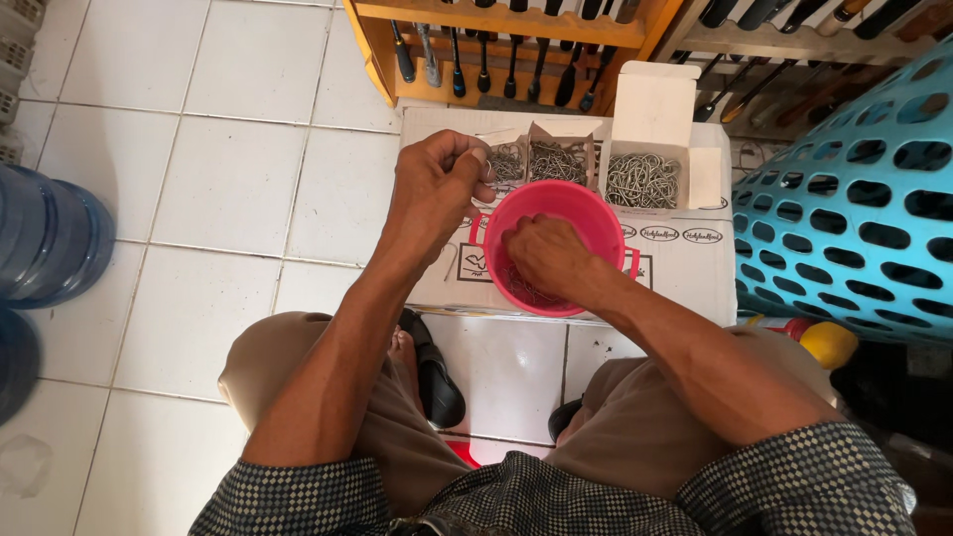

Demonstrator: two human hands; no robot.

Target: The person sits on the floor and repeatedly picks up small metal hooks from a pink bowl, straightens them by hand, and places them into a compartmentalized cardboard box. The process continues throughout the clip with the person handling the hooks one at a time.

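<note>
On white carton (685, 268), pink bucket (596, 213), right hand (541, 253) inside

— Underfoot? 
— White floor tiles (199, 179) with grey grout, brightly and evenly lit. 
— Beyond? 
— Wooden tool rack (496, 25) at top, turquoise plastic basket (864, 199) at right, blue water jugs (45, 233) at left.

Bright pink bucket (556, 213) sits on a white cardboard box (685, 268) with black oval prints. The small boxes (645, 149) are white and hold shiny grey metal hooks (643, 181). Turquoise laundry basket (854, 208), orange-yellow wooden rack (496, 50), white floor tiles (199, 199) with grey grout, blue water jug (45, 233). Shirt sleeve (804, 481) is a black-and-grey check, shorts (635, 432) are plain tan.
</note>
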